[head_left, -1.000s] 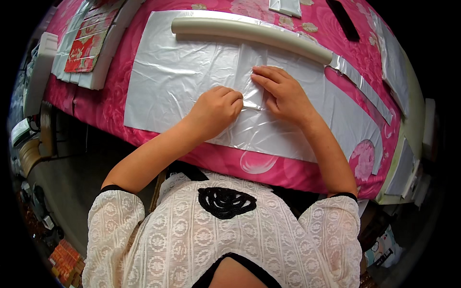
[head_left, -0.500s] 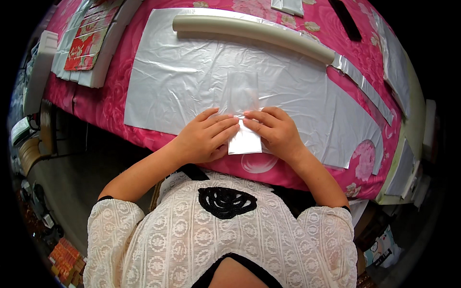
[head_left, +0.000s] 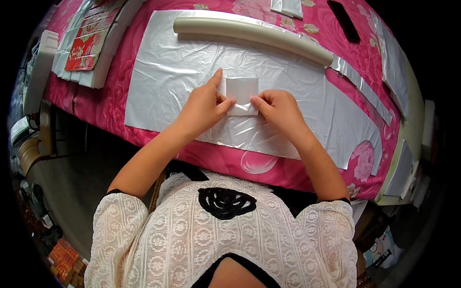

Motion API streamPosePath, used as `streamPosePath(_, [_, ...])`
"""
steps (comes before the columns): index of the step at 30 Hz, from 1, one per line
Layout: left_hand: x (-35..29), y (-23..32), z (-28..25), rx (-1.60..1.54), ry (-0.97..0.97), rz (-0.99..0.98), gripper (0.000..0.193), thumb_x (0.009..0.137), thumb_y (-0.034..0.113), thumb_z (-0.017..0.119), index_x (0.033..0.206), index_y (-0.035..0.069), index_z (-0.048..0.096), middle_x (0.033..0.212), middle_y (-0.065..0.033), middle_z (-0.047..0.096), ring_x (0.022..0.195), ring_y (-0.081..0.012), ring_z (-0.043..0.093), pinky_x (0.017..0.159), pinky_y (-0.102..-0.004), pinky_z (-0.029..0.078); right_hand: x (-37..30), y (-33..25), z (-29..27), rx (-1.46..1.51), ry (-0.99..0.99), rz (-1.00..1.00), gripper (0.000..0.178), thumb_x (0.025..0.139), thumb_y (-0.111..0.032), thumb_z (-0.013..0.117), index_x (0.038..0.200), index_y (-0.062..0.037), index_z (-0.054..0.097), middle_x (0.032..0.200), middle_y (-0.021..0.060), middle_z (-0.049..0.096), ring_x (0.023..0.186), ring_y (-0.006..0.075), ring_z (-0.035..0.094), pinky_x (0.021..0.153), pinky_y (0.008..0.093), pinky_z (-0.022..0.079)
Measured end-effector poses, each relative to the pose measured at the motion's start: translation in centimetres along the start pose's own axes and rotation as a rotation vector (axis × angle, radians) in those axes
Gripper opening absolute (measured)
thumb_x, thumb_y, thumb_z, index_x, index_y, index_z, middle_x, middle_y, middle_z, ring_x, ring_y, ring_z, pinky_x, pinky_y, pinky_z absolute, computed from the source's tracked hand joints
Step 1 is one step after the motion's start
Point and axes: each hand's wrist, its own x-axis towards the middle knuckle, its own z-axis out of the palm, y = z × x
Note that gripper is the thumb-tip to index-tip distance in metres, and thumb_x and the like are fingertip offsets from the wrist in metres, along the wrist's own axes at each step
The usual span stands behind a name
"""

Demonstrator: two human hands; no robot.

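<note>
Silvery film (head_left: 242,89), folded into a small near-square, sits at the centre of the frame over a large pale sheet (head_left: 165,84); whether it lies flat or is slightly raised, cannot tell. Left hand (head_left: 202,106): grip pinched on the film's lower left edge, one finger extended toward the top of the frame. Right hand (head_left: 280,108): grip pinched, thumb and finger, on the lower right edge. Cream roll (head_left: 249,36) rests across the sheet, upper centre; shiny strip (head_left: 367,91) at right. Pink cloth (head_left: 113,113) covers the table. Black slab (head_left: 343,21), upper right; red pack (head_left: 82,56), upper left.
</note>
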Motion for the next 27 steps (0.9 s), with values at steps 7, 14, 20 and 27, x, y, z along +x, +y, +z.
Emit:
streamPosePath(7, [-0.3,0.3,-0.6,0.016,0.011,0.01,0.072,0.079,0.005,0.066,0.138,-0.004,0.027,0.09,-0.0114,0.062,0.07,-0.0135,0.061,0.06,-0.0244,0.049,1.3,-0.5,-0.8,0.096,-0.123,0.166,0.031,0.085,-0.025,0.058,0.072,0.0011,0.067,0.055,0.0064,0.06,0.05,0.0128,0.057,0.052,0.0285,0.044])
streamPosePath(14, [-0.4,-0.8,1.3,0.567,0.132,0.741,0.068,0.077,0.017,0.067,0.135,-0.002,0.036,0.125,-0.0163,0.05,0.114,-0.0295,0.049,0.09,-0.0382,0.043,2.0,-0.5,-1.1,0.144,-0.168,0.2,0.032,0.085,-0.023,0.057,0.066,0.0012,0.063,0.055,0.0061,0.059,0.05,0.0117,0.058,0.051,0.0264,0.045])
streamPosePath(20, [0.2,-0.7,4.1,0.755,0.078,0.567,0.088,0.08,0.054,0.054,0.135,-0.01,0.03,0.142,-0.0264,0.028,0.137,-0.036,0.02,0.112,-0.0468,0.009,2.5,0.2,-1.1,0.2,-0.2,0.195,0.033,0.085,-0.023,0.056,0.063,0.0009,0.062,0.055,0.006,0.059,0.05,0.0118,0.058,0.051,0.0251,0.046])
streamPosePath(27, [0.5,-2.0,5.0,0.71,0.043,0.529,0.107,0.075,0.064,0.054,0.139,-0.013,0.013,0.146,-0.0297,0.014,0.139,-0.0404,0.009,0.112,-0.0487,0.003,1.8,-0.4,-0.8,0.201,-0.131,0.222,0.029,0.084,-0.023,0.062,0.068,0.0012,0.061,0.059,0.0036,0.057,0.051,0.0085,0.054,0.048,0.0232,0.043])
